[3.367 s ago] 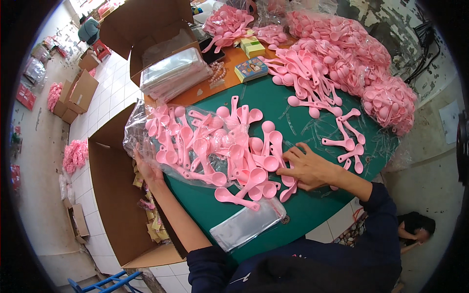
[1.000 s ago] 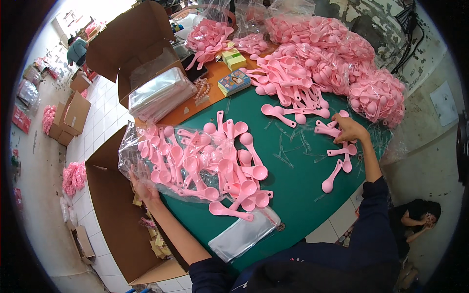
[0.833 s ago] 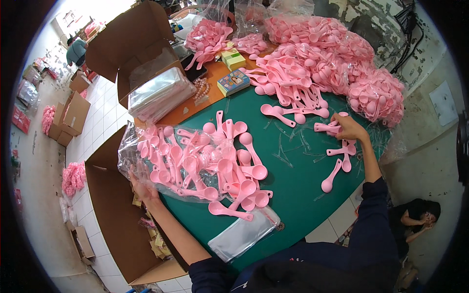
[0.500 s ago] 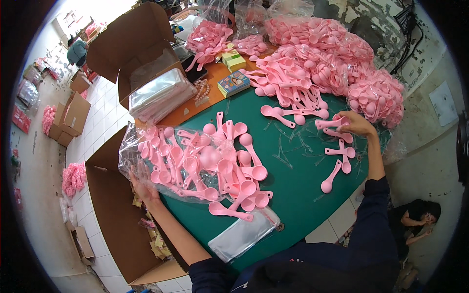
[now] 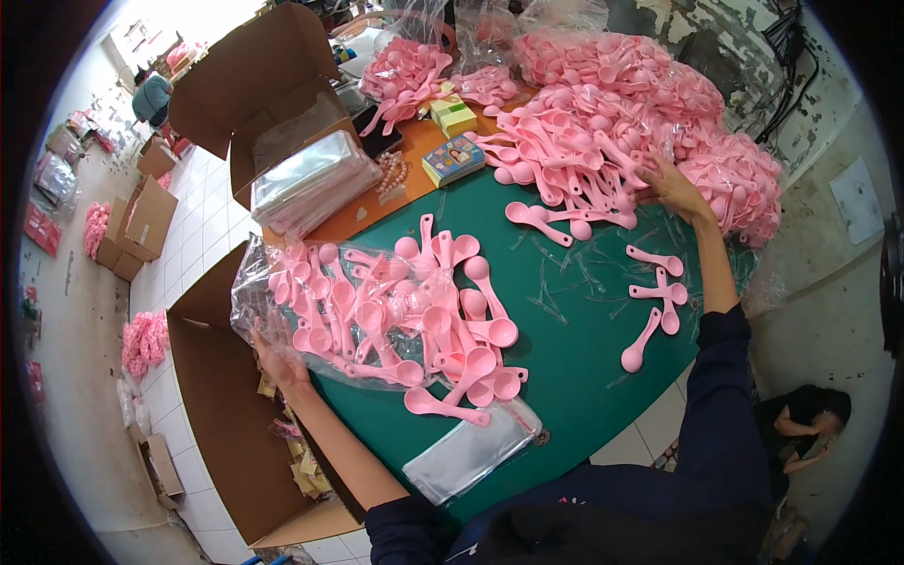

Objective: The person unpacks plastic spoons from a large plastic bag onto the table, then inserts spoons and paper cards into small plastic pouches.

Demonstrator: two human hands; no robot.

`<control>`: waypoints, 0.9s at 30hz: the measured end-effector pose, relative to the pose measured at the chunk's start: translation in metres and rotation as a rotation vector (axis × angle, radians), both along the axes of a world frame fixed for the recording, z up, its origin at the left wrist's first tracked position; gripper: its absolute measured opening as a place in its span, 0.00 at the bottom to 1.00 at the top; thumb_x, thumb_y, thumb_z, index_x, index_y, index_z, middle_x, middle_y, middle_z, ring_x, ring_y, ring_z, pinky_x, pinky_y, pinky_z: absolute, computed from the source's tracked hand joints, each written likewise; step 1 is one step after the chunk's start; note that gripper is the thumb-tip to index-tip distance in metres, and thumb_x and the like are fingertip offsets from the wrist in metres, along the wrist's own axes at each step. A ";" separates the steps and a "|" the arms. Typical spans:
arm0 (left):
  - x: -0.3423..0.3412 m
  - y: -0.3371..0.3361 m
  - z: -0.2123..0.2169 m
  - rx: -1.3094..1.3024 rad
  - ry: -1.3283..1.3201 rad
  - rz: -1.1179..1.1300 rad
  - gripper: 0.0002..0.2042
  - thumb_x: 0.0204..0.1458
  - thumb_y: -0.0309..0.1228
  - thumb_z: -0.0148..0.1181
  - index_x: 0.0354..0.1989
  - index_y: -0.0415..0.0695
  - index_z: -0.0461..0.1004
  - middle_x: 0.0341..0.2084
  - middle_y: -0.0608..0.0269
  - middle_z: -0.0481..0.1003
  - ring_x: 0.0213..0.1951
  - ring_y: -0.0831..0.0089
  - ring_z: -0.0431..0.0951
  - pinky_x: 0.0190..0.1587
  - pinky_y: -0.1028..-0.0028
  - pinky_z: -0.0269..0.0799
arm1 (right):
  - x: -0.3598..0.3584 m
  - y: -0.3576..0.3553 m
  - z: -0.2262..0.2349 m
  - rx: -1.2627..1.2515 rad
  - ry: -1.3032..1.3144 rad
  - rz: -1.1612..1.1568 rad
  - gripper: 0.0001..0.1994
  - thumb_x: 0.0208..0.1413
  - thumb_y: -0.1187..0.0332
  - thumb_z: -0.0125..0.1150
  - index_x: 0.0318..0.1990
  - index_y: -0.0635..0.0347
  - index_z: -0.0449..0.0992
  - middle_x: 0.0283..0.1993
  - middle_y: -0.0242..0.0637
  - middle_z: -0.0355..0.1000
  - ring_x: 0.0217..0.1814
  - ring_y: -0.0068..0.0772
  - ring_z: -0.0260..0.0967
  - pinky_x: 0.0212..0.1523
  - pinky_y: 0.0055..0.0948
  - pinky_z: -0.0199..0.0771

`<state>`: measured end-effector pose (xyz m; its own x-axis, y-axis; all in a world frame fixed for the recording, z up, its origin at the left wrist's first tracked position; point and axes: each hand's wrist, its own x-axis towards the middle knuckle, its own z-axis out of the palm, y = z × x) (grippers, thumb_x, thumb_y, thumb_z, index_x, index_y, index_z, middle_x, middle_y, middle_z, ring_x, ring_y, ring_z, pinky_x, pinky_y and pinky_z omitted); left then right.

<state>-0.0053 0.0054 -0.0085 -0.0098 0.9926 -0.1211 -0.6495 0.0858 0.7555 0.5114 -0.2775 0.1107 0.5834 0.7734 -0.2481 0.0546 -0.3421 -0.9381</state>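
The person's left hand [image 5: 282, 365] is resting at the left lower edge of a clear plastic bag [image 5: 249, 292], and its fingers are showing only partly, because the shiny plastic is confusing their outline; I cannot tell if they are pinching it. Many pink spoons [image 5: 375, 325] are lying in and about this bag, and some of them are spreading out at its right side, on the green table surface [image 5: 565, 386]. The right hand [image 5: 670, 186] is staying at the right edge of a loose heap [image 5: 556, 155] of the same pink spoons, with the fingers bent and the tips touching the heap. One spoon [image 5: 614, 155] is lying just beside these fingertips, but I cannot tell whether the hand is clamping it. Below the right hand, four spoons [image 5: 640, 344] are lying apart from the heap, two of them crossing. Behind, filled bags of spoons [image 5: 626, 80] are standing against the wall. A flat clear packet [image 5: 471, 457] is lying near the person's body. On the orange part, a deck of cards [image 5: 454, 161] is sitting near a bead strand [image 5: 391, 174] and a stack of clear sleeves [image 5: 311, 184]. At the left, an open carton [image 5: 202, 395] is holding small yellow packets [image 5: 308, 476].
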 end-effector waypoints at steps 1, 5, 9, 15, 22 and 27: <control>0.001 0.000 0.001 0.000 0.000 0.004 0.27 0.54 0.43 0.40 0.57 0.39 0.46 0.53 0.47 0.55 0.57 0.65 0.54 0.59 0.69 0.50 | 0.000 -0.002 -0.007 0.016 -0.362 -0.002 0.14 0.47 0.63 0.56 0.35 0.64 0.67 0.26 0.36 0.69 0.25 0.29 0.68 0.26 0.26 0.69; 0.001 -0.002 0.005 -0.014 -0.008 0.013 0.27 0.54 0.43 0.40 0.57 0.38 0.46 0.52 0.47 0.55 0.57 0.65 0.54 0.59 0.69 0.50 | -0.016 -0.032 -0.005 -0.497 -0.945 0.458 0.16 0.36 0.68 0.62 0.34 0.62 0.66 0.27 0.39 0.69 0.27 0.35 0.69 0.27 0.31 0.67; 0.000 0.000 0.005 0.002 0.027 0.013 0.27 0.55 0.42 0.40 0.57 0.38 0.46 0.52 0.47 0.55 0.57 0.66 0.54 0.59 0.70 0.50 | -0.027 -0.037 -0.025 -0.668 -0.891 0.494 0.16 0.34 0.70 0.60 0.35 0.62 0.66 0.31 0.42 0.69 0.35 0.44 0.67 0.34 0.35 0.65; 0.004 -0.003 0.005 -0.011 0.005 0.003 0.26 0.55 0.42 0.39 0.57 0.38 0.46 0.51 0.47 0.57 0.56 0.66 0.56 0.58 0.70 0.51 | -0.043 -0.036 -0.020 -0.153 -1.304 0.231 0.21 0.42 0.66 0.57 0.46 0.59 0.62 0.43 0.44 0.62 0.46 0.45 0.59 0.41 0.39 0.61; 0.000 -0.001 0.004 0.008 0.045 0.012 0.26 0.55 0.42 0.39 0.57 0.39 0.46 0.53 0.46 0.55 0.56 0.65 0.55 0.59 0.69 0.49 | -0.127 -0.090 0.002 -0.669 -0.981 0.437 0.31 0.27 0.65 0.69 0.45 0.53 0.62 0.49 0.49 0.52 0.53 0.51 0.52 0.48 0.37 0.60; 0.001 -0.001 0.003 0.014 0.031 -0.012 0.26 0.55 0.42 0.39 0.57 0.39 0.46 0.52 0.46 0.55 0.57 0.65 0.55 0.60 0.68 0.48 | -0.131 -0.103 -0.021 -0.372 -0.780 0.417 0.21 0.29 0.73 0.67 0.37 0.57 0.66 0.41 0.43 0.54 0.45 0.44 0.57 0.43 0.34 0.62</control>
<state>-0.0041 0.0046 -0.0051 -0.0019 0.9943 -0.1066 -0.6247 0.0821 0.7765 0.3802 -0.3801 0.0894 0.3835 0.9062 -0.1779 0.8027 -0.4224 -0.4211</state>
